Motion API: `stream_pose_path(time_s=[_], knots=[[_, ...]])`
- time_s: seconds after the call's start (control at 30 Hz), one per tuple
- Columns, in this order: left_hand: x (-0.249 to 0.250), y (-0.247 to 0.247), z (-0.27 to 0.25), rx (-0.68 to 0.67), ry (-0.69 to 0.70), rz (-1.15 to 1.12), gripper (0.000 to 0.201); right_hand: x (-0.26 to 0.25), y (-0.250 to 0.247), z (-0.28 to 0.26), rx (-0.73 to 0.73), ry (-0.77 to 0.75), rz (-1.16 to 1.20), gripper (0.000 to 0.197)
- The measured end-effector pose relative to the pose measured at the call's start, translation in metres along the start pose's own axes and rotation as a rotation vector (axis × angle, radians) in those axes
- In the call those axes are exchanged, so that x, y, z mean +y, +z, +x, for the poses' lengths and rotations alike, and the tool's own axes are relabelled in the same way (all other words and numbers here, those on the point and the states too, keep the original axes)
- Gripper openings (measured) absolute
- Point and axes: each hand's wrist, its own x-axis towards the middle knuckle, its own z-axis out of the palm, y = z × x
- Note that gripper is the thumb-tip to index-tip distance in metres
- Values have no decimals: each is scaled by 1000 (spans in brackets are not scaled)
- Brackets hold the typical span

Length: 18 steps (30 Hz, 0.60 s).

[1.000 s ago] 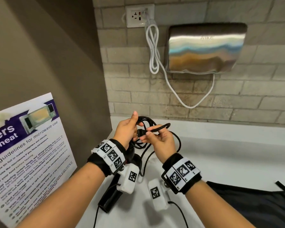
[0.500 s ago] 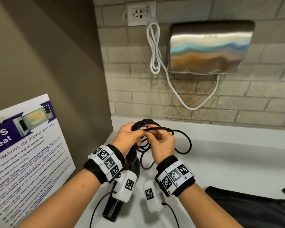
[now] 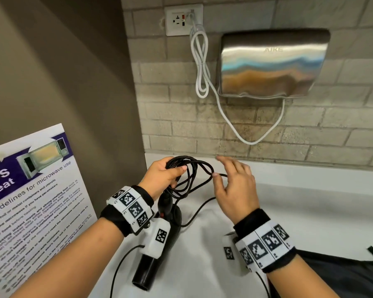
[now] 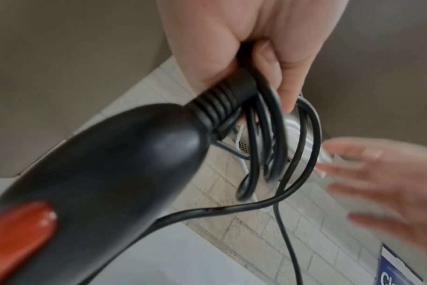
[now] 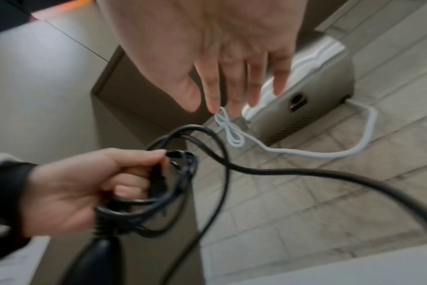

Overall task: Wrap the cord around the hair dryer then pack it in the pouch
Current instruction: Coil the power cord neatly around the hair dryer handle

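My left hand [image 3: 164,176] grips several loops of the black cord [image 3: 192,175] together with the ribbed cord end of the black hair dryer [image 3: 153,261], which hangs below the wrist with its nozzle pointing down. The left wrist view shows the dryer's handle [image 4: 105,173] with a red switch [image 4: 17,231] and the loops [image 4: 263,146] under the curled fingers. My right hand [image 3: 235,186] hovers just right of the loops with straight, spread fingers and holds nothing. A loose length of cord [image 5: 305,171] trails from the bundle. The dark pouch [image 3: 342,276] lies at lower right on the counter.
A white counter [image 3: 310,201] runs along a brick wall. On the wall hang a steel hand dryer [image 3: 271,65] with a white cable [image 3: 200,61] plugged into an outlet [image 3: 183,19]. A microwave guidelines poster [image 3: 30,201] leans at the left.
My right hand has let go of the cord and moved to the right with its fingers spread. The left hand keeps the loops and the dryer.
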Motion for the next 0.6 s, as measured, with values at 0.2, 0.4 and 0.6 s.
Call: stream_pose_path(time_s=[0.2, 0.4, 0.6], knots=[[6, -5, -5, -15, -23, -168, 11, 26, 9, 0, -365, 26, -58, 38], [6, -5, -6, -68, -19, -165, 12, 21, 13, 12, -352, -39, 69, 37], [8, -6, -5, -83, -58, -325, 20, 14, 15, 6, -304, -44, 253, 19]])
